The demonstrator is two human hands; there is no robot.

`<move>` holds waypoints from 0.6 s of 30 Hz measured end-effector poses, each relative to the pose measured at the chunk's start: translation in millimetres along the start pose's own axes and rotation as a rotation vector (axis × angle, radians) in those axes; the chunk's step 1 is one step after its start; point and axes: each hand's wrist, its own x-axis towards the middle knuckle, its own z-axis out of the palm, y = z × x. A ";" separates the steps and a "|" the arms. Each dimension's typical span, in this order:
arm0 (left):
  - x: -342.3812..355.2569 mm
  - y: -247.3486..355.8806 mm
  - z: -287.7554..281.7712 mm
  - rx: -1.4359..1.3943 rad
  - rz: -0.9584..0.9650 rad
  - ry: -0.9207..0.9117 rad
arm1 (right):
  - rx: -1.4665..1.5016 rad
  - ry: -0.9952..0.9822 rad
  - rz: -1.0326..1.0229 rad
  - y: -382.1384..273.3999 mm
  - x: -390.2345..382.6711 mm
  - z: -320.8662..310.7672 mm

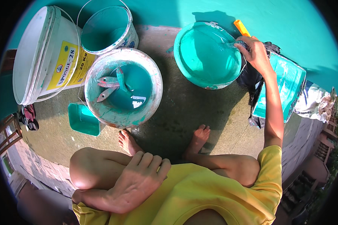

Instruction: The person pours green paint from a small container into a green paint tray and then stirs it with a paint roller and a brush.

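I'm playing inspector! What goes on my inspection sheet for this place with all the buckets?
Surface: floor part sunlit, part shaded, with stains.
Things in use: basin with green liquid; orange handle by its right rim.
Clutter: tub with green liquid and three handle-like things; white bucket; smaller bucket; green box; tray beside black plastic.
Grips: right grip at the basin's right rim, hold unclear; left grip over the left leg, nothing seen in it.
Cables: nothing seen.
Surroundings: green wall; sandals at far left.
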 end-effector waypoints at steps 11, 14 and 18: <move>6.7 -0.2 1.7 0.029 0.024 -0.038 | 0.211 -0.195 0.005 -36.2 -38.0 29.7; 12.1 -3.3 -8.1 0.072 0.071 -0.101 | 0.175 0.001 -0.242 -38.6 -20.7 50.4; 8.3 1.5 0.2 0.047 0.030 -0.015 | 0.014 0.091 -0.324 -32.4 6.5 58.5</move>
